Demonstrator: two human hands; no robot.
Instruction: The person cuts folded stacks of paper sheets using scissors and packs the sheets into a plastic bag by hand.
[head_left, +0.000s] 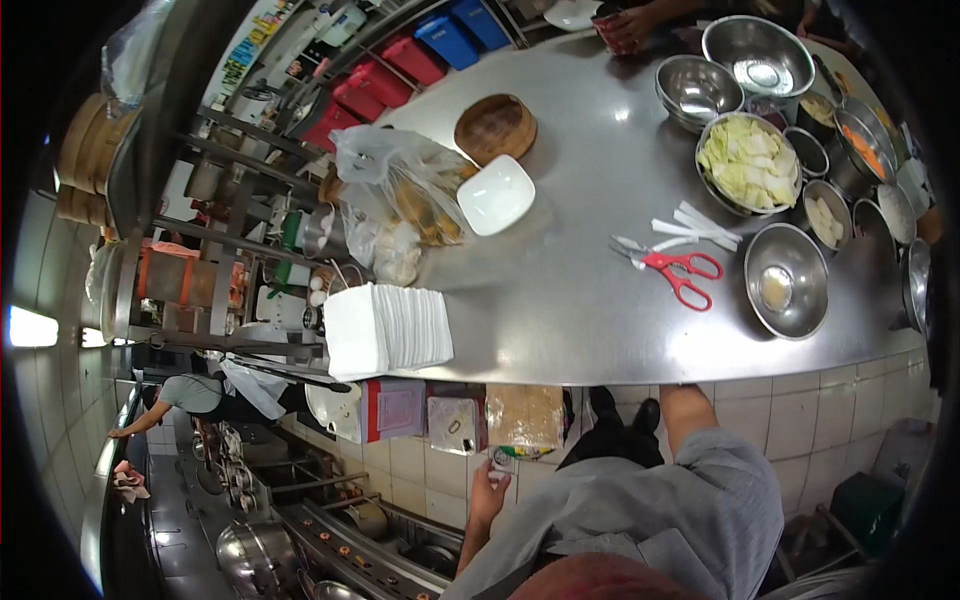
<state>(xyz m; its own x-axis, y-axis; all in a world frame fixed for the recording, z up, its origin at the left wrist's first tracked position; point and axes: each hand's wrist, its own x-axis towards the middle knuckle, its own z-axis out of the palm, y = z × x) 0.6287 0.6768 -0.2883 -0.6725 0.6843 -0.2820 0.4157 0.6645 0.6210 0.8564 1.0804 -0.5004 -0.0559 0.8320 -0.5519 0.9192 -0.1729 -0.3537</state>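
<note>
My left hand (pixel 487 493) hangs below the table's near edge, left of my body, with its fingers partly curled and apart. No held object can be made out in it; a small round item (pixel 503 458) lies just beyond the fingertips. My right forearm reaches to the table edge, and the hand itself is hidden there. On the steel table (pixel 570 300), red-handled scissors (pixel 680 270) lie beside white strips (pixel 697 227). Right of them stands a metal bowl (pixel 786 281) with a little pale content. Behind it is a bowl of cut cabbage (pixel 748 163).
White folded cloths (pixel 388 330) are stacked at the table's left corner. Behind them are a plastic bag (pixel 395 185), a white dish (pixel 497 196) and a round wooden basket (pixel 495 130). Another person's hand (pixel 630 28) holds a red object at the far edge. Boxes (pixel 525 415) stand below the table.
</note>
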